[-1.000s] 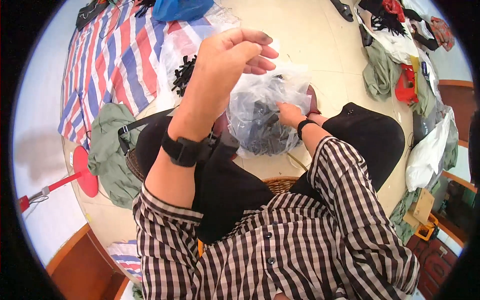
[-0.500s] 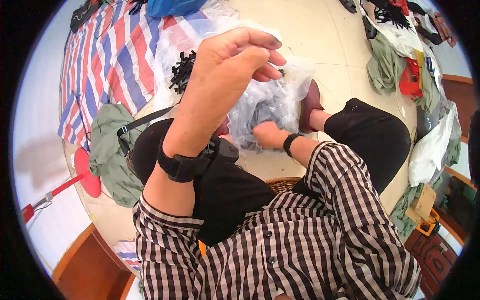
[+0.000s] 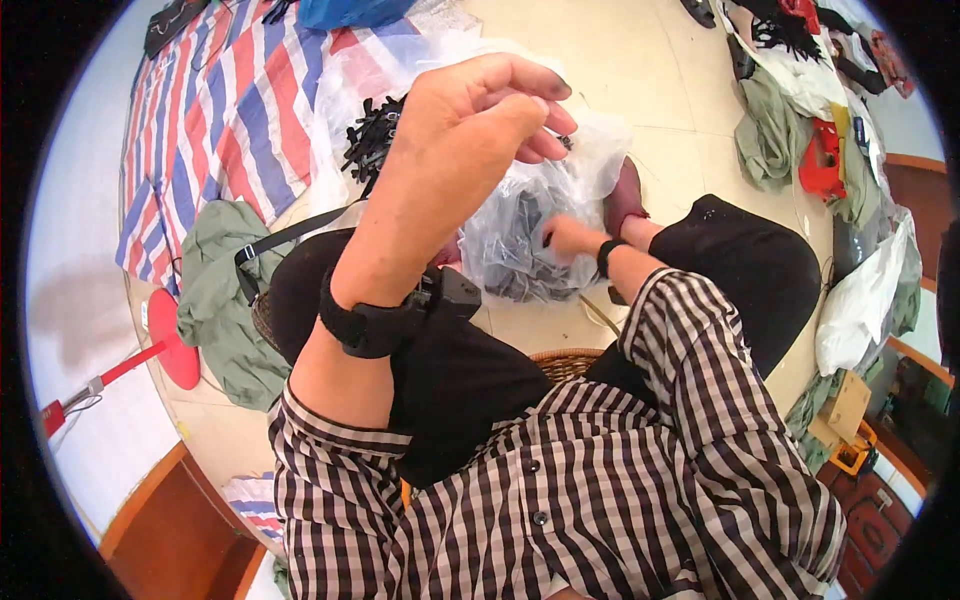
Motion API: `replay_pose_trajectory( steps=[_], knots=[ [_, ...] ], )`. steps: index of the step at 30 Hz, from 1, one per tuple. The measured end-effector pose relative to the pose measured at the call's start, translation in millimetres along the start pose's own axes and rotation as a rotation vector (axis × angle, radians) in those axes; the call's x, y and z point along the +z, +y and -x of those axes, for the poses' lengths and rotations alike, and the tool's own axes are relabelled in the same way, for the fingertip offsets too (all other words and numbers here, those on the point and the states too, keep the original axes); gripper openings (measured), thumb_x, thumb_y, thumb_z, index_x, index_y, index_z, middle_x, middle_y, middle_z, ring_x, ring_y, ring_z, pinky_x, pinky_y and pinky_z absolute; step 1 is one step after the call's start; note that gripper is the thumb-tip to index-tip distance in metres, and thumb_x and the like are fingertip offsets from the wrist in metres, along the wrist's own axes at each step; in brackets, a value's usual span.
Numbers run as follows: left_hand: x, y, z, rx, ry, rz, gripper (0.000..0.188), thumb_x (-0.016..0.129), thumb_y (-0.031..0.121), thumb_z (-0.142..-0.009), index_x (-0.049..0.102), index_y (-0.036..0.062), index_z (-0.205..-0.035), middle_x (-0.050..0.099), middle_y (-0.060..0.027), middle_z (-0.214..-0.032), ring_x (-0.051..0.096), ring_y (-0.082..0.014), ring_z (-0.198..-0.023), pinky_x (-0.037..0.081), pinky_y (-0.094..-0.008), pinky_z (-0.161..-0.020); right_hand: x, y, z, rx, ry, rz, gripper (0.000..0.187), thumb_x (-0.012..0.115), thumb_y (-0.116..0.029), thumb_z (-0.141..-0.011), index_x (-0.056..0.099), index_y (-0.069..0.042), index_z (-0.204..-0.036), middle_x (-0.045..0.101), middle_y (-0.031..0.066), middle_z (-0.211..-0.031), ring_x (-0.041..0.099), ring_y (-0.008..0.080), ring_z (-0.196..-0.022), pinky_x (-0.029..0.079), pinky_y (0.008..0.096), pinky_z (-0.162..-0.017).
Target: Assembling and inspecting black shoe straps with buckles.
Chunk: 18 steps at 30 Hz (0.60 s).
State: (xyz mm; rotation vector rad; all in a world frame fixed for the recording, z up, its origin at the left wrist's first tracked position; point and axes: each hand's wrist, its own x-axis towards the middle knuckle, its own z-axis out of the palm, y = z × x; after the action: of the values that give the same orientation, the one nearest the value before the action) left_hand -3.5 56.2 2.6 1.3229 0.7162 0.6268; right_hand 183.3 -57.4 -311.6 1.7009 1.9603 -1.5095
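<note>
My left hand [image 3: 485, 115] is raised high, fingers curled toward the thumb; whatever they hold, if anything, is hidden. Behind and below it, a clear plastic bag [image 3: 590, 160] lies on the floor between my feet, with dark grey pieces [image 3: 525, 225] showing through it. At the bag's right side is my right hand [image 3: 572, 238], its fingers closed. Something dark shows by its fingertips, too small to name. Partly covered by my left forearm, a pile of black strip-like pieces [image 3: 372, 140] sits on the plastic to the left.
A red, white and blue striped sheet [image 3: 220, 110] spreads at the far left. Green cloth [image 3: 230, 300] and a red round base [image 3: 175, 340] lie left of my leg. A wicker seat [image 3: 563, 364] is below me. Clothes and bags [image 3: 865, 320] line the right side.
My right hand has moved a little right and up, away from the bag's lower middle. The plastic has shifted, baring more of the right shoe. My left hand has barely moved.
</note>
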Motion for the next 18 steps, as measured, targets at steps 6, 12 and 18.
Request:
replay_pose_trajectory(
  steps=[6, 12, 18],
  knots=[
    [-2, -1, 1, -0.041, 0.017, -0.034, 0.022, 0.047, 0.01, -0.084, 0.061, -0.0012, -0.098, 0.064, -0.0086, -0.086, 0.059, -0.0117, -0.072, 0.047, -0.0244, -0.071, 87, -93, 17, -0.206, -0.216, 0.247, 0.024, 0.053, -0.007, -0.066, 0.062, -0.002, -0.088, 0.062, 0.0206, -0.08, 0.06, 0.0375, -0.078, 0.048, 0.0454, -0.066],
    [-2, 0, 4, -0.002, 0.001, -0.022, 0.022, 0.047, 0.008, -0.084, 0.061, -0.0015, -0.098, 0.064, -0.0084, -0.085, 0.058, -0.0117, -0.072, 0.047, -0.0244, -0.071, 50, -46, 6, 0.177, 0.204, 0.14, 0.019, 0.061, -0.007, -0.066, 0.061, 0.002, -0.083, 0.062, 0.0218, -0.081, 0.061, 0.0376, -0.075, 0.05, 0.0442, -0.065],
    [7, 2, 2, 0.013, -0.019, -0.025, 0.021, 0.047, 0.006, -0.084, 0.06, -0.0024, -0.098, 0.064, -0.0086, -0.085, 0.058, -0.0112, -0.072, 0.047, -0.024, -0.07, 35, -11, 4, 0.183, 0.379, 0.215, 0.037, 0.063, -0.006, -0.065, 0.051, 0.0, -0.1, 0.053, 0.0217, -0.105, 0.056, 0.0383, -0.083, 0.048, 0.0444, -0.073]
  ],
)
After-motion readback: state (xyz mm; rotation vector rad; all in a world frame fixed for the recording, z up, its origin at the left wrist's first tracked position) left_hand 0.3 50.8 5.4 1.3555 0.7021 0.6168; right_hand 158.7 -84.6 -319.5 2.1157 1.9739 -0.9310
